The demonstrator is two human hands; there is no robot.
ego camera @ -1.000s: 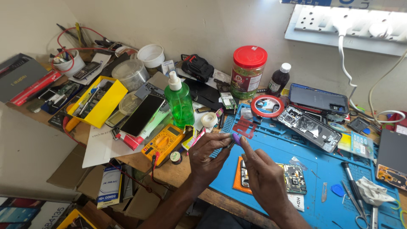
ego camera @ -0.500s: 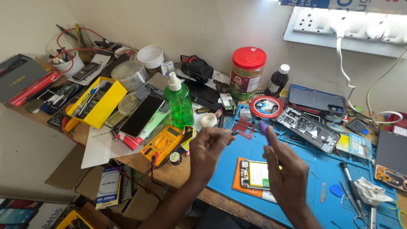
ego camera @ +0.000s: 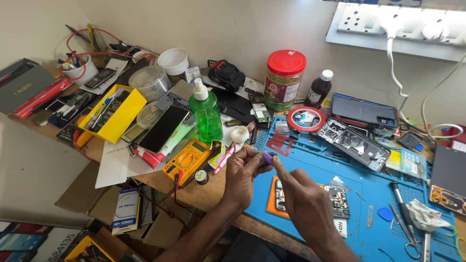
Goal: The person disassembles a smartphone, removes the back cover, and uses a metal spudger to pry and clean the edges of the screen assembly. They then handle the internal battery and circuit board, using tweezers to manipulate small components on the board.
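Both my hands meet over the near left part of the blue work mat (ego camera: 369,194). My left hand (ego camera: 245,170) pinches a small purple tool (ego camera: 267,157) between thumb and fingers. My right hand (ego camera: 301,201) has its fingertip touching the tip of that same purple tool. Under my right hand lies an opened phone with its circuit board showing (ego camera: 337,199) on an orange backing. A yellow multimeter (ego camera: 187,155) and a green liquid bottle (ego camera: 206,114) stand just left of my left hand.
A red-lidded jar (ego camera: 284,80), a dark bottle (ego camera: 319,90), a red tape ring (ego camera: 306,119) and another opened phone (ego camera: 357,140) sit behind. Tweezers and a scalpel (ego camera: 370,216) lie at the right. A yellow tray (ego camera: 114,114) and a black phone (ego camera: 164,128) crowd the left.
My hands were apart half a second ago, with the right one raised. They have come together again, and the right fingertip now touches the purple tool in my left hand.
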